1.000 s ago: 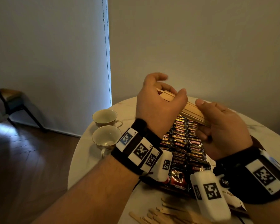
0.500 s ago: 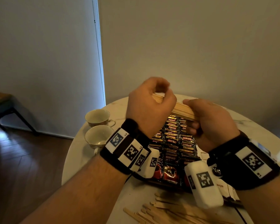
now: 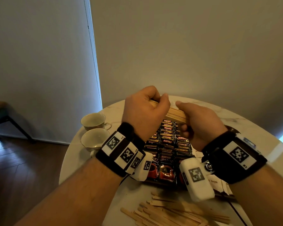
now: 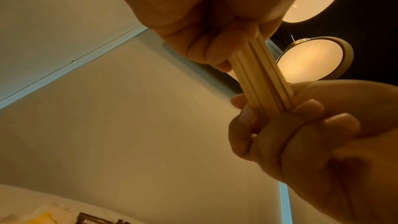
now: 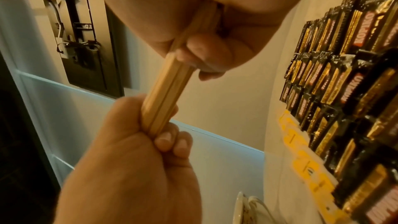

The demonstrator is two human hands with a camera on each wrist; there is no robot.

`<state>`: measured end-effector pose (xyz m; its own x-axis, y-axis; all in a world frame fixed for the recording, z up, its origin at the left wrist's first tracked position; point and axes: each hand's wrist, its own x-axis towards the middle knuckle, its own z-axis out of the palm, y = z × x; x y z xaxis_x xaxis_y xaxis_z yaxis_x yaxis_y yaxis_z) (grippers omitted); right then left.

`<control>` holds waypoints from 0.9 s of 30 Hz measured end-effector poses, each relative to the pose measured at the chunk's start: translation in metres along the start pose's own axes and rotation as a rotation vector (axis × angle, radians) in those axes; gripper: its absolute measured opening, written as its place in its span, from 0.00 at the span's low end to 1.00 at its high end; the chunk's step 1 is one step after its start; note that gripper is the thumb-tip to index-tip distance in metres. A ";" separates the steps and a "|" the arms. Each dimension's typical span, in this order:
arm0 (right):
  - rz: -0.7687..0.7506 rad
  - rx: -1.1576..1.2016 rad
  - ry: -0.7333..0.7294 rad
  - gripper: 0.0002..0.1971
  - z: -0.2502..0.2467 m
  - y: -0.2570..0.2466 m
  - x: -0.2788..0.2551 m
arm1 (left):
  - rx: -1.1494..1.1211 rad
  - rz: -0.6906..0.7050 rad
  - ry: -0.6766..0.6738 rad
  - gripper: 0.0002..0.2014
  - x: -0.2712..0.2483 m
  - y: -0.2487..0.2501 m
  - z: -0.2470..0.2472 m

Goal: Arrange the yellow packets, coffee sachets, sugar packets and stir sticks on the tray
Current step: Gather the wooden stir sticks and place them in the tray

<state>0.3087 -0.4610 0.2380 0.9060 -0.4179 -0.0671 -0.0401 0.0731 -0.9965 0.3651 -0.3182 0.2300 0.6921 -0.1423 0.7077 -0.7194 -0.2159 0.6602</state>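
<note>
Both hands hold one bundle of wooden stir sticks (image 3: 176, 114) level above the far end of the tray. My left hand (image 3: 145, 110) grips its left end in a fist, and my right hand (image 3: 201, 121) grips the right end. In the wrist views the bundle (image 4: 258, 77) (image 5: 165, 96) runs between the two fists, with only a short stretch showing. Rows of dark coffee sachets (image 3: 167, 144) (image 5: 344, 91) fill the tray (image 3: 163, 185) below. Yellow packets (image 5: 301, 151) lie along the sachets' far edge. White sugar packets (image 3: 219, 185) peek out under my right wrist.
Several loose stir sticks (image 3: 170, 212) lie scattered on the round marble table (image 3: 252, 136) near its front edge. Two empty teacups (image 3: 93, 121) (image 3: 95, 141) stand at the table's left rim. A chair (image 3: 0, 115) stands far left on the wood floor.
Both hands have come lower with the bundle and closer together along it. The left fingers and thumb have closed tighter round the sticks.
</note>
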 end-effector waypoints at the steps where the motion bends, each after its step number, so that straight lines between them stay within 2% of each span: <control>1: -0.004 -0.016 -0.012 0.11 0.000 0.001 0.000 | -0.003 -0.006 -0.011 0.18 -0.001 0.002 0.000; 5: -0.079 -0.118 -0.109 0.13 -0.006 0.002 -0.002 | -0.010 -0.101 -0.056 0.18 0.011 -0.001 -0.002; 9: -0.296 -0.513 -0.235 0.17 -0.024 -0.015 -0.004 | -0.020 -0.231 -0.184 0.16 0.026 -0.008 0.002; 11: -0.344 -0.723 -0.343 0.19 -0.031 -0.027 -0.006 | -0.042 -0.295 -0.295 0.15 0.030 -0.008 0.008; 13: -0.372 -0.933 -0.391 0.21 -0.034 -0.034 -0.006 | -0.089 -0.359 -0.413 0.14 0.034 -0.008 0.017; 15: -0.408 -1.067 -0.363 0.20 -0.038 -0.036 -0.002 | -0.155 -0.405 -0.515 0.14 0.036 -0.008 0.030; 18: -0.384 -1.030 -0.308 0.17 -0.053 -0.032 0.004 | -0.207 -0.453 -0.586 0.10 0.038 -0.003 0.052; 21: -0.302 -0.938 -0.239 0.12 -0.074 -0.029 0.011 | -0.259 -0.530 -0.569 0.10 0.041 0.010 0.080; 24: -0.238 -0.878 -0.130 0.17 -0.099 -0.030 0.021 | -0.297 -0.669 -0.502 0.19 0.046 0.022 0.111; 27: -0.145 -0.934 0.002 0.12 -0.129 -0.028 0.036 | -0.294 -0.794 -0.520 0.22 0.050 0.029 0.140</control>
<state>0.2877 -0.5948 0.2576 0.9278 -0.3681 0.0612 -0.2495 -0.7340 -0.6317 0.3870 -0.4670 0.2486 0.8684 -0.4813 -0.1194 0.0270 -0.1944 0.9805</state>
